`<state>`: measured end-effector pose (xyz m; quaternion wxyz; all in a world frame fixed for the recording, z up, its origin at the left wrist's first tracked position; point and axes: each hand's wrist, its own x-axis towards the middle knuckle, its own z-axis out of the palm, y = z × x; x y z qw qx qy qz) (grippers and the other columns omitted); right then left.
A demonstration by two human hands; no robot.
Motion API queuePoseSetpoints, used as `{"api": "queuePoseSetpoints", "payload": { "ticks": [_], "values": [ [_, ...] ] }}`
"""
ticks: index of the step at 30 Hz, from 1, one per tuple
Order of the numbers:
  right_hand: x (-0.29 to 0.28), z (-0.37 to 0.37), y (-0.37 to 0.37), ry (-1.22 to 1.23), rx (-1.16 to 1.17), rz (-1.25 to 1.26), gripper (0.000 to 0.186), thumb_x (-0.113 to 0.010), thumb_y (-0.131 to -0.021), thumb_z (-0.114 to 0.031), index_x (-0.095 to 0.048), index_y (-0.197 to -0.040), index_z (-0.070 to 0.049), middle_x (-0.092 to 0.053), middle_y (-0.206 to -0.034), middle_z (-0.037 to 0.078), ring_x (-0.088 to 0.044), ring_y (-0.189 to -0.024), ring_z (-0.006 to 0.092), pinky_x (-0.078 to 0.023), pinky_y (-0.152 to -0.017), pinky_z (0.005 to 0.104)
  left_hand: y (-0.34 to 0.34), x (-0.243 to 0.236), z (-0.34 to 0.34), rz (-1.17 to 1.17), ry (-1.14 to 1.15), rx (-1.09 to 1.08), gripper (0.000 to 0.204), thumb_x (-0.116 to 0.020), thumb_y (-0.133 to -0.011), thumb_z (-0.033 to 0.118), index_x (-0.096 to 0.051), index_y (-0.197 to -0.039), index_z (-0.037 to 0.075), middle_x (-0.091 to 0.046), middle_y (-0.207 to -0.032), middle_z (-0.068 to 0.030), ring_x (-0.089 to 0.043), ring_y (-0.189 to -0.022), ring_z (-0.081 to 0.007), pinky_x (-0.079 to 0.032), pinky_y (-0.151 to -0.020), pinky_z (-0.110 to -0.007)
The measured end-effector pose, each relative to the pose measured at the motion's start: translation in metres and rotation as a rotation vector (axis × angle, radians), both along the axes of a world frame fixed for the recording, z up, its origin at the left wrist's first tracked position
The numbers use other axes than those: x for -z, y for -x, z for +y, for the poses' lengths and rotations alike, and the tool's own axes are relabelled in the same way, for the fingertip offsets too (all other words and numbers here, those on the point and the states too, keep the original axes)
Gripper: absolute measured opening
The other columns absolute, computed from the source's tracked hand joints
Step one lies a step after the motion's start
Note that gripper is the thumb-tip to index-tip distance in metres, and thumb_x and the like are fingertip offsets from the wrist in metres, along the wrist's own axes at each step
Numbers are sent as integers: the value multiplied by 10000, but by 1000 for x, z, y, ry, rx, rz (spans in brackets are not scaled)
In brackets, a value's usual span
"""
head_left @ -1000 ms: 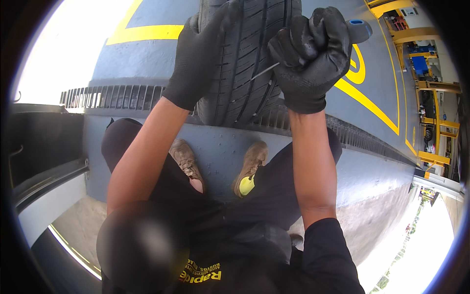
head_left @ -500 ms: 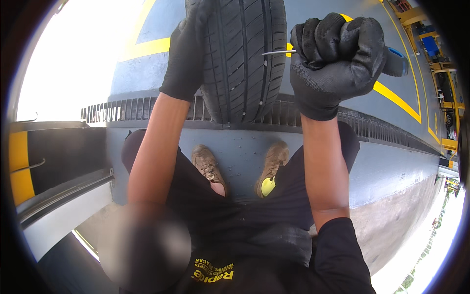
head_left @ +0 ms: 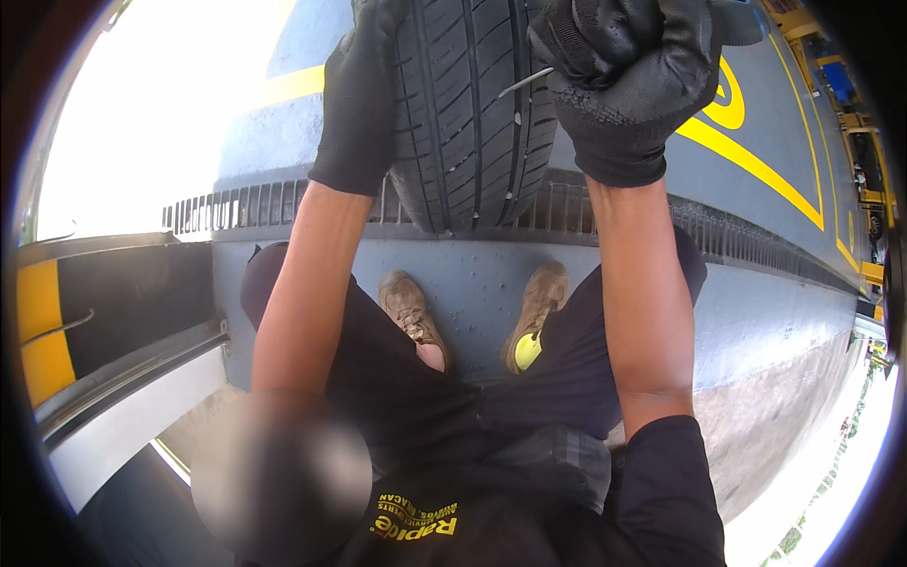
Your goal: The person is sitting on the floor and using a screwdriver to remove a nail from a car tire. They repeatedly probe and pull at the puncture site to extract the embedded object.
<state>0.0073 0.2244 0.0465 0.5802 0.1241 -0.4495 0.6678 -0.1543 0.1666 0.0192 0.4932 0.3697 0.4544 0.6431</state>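
Note:
A black tyre (head_left: pixel 458 123) stands upright before me with its tread facing me. Small pale bits are lodged in its grooves. My left hand (head_left: pixel 364 99), in a black glove, grips the tyre's left side, its fingertips partly out of view. On the right, my gloved right hand (head_left: pixel 633 85) makes a fist around a screwdriver with a blue and dark handle (head_left: pixel 742 23). The thin metal shank (head_left: pixel 526 82) juts leftward out of the fist. Its tip lies over the tread right of the middle; whether it touches the rubber I cannot tell.
A slotted dark drain grate (head_left: pixel 274 210) runs across the floor under the tyre. Yellow lines (head_left: pixel 756 170) mark the grey floor. My shoes (head_left: pixel 408 307) stand just this side of the grate. A black and yellow barrier (head_left: pixel 113 312) is at left, and yellow racks (head_left: pixel 874 189) stand far right.
My right hand has moved up and slightly left with the screwdriver, whose shank now slants down toward the tread. My left hand stays on the tyre's side.

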Motion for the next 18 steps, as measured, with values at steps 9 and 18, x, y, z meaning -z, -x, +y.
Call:
{"api": "queuePoseSetpoints", "payload": {
  "ticks": [9, 18],
  "values": [
    [19, -13, 11, 251, -81, -105, 400, -429, -1107, -293, -367, -728, -182, -242, -523, -47, -177, -385, 89, -193, -368, 265, -11, 6, -5, -12, -95, -64, 627, -498, -1079, 483, -577, -1390, -55, -692, -1229, -121, -684, -1059, -188, -564, -925, -321],
    [-5, -7, -20, 211, 67, -198, 401, -459, -1104, -302, -377, -734, -171, -266, -548, -36, -187, -401, 85, -190, -391, 274, 13, 31, 1, 508, -51, -107, 615, -381, -1106, 495, -457, -1526, 53, -554, -1471, -189, -565, -1346, -283, -475, -1110, -405]
  ]
}}
